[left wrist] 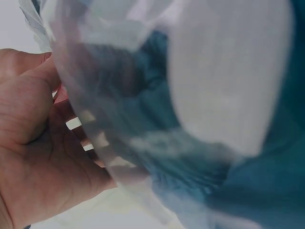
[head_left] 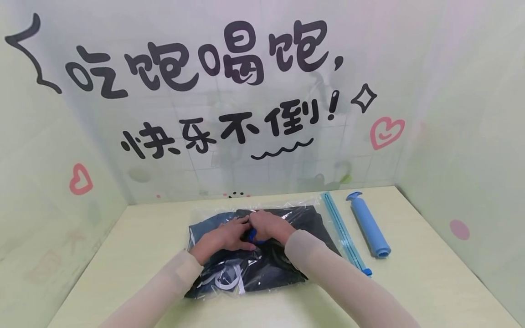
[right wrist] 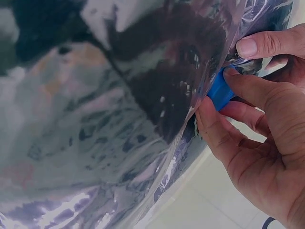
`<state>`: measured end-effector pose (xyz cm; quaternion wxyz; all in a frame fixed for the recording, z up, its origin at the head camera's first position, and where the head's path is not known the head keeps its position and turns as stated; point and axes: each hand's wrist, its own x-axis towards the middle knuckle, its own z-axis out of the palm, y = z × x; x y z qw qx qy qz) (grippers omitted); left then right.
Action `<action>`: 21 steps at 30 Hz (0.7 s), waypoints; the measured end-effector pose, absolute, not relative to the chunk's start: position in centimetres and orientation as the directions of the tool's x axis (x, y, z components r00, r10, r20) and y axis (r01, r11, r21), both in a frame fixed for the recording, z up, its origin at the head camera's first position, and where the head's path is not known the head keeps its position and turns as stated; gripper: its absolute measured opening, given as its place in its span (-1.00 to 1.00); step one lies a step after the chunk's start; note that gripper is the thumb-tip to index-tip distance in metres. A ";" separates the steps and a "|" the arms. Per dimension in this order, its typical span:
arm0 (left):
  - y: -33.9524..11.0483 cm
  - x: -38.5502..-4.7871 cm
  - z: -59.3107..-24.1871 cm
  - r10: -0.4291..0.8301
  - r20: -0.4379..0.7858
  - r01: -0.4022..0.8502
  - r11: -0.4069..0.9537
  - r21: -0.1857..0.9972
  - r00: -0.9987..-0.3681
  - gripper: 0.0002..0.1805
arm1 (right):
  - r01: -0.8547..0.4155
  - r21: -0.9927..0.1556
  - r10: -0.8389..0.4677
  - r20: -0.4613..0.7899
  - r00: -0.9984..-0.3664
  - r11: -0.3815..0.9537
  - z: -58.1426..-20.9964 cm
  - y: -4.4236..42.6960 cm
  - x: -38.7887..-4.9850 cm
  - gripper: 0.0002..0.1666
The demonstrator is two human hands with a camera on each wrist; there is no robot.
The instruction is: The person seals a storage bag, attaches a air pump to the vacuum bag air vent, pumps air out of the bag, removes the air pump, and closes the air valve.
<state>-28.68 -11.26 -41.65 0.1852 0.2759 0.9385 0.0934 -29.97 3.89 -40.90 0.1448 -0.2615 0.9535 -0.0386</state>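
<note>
A clear plastic storage bag [head_left: 193,215] lies flat on the table with dark folded clothes [head_left: 270,273] and a blue-green garment [left wrist: 190,148] inside. On its upper face sits a blue valve cap [head_left: 252,236]. My right hand [head_left: 268,226] pinches this cap between thumb and fingertips, clearest in the right wrist view, where the cap [right wrist: 220,91] shows between them. Close by on the left, my left hand [head_left: 231,234] rests on the bag around the valve, its thumb [right wrist: 257,46] straight in the right wrist view. Its fingertips are partly hidden behind plastic in the left wrist view.
A turquoise zip strip [head_left: 342,232] runs along the bag's right edge, with a blue slider [head_left: 366,272] at its near end. Beyond it lies a light blue hand pump [head_left: 371,225]. Printed curtain walls [head_left: 172,109] stand behind and beside the pale table [head_left: 135,255].
</note>
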 end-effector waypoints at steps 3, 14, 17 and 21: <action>-11.4 -28.6 -41.7 0.557 -0.297 0.488 0.827 0.280 -0.775 -0.18 | -0.501 -0.157 -0.525 -0.258 -0.811 0.851 -41.1 3.9 -30.0 -0.66; -11.7 -28.8 -42.1 0.577 -0.274 0.504 0.812 0.294 -0.769 -0.23 | -0.566 -0.142 -0.583 -0.239 -0.777 0.812 -40.9 3.8 -29.8 -0.61; -11.7 -28.8 -42.0 0.578 -0.269 0.503 0.810 0.302 -0.770 -0.24 | -0.574 -0.128 -0.587 -0.232 -0.776 0.809 -40.8 3.8 -29.7 -0.60; -11.7 -28.7 -42.0 0.571 -0.274 0.493 0.815 0.304 -0.774 -0.23 | -0.572 -0.118 -0.582 -0.245 -0.775 0.812 -40.8 3.7 -29.7 -0.59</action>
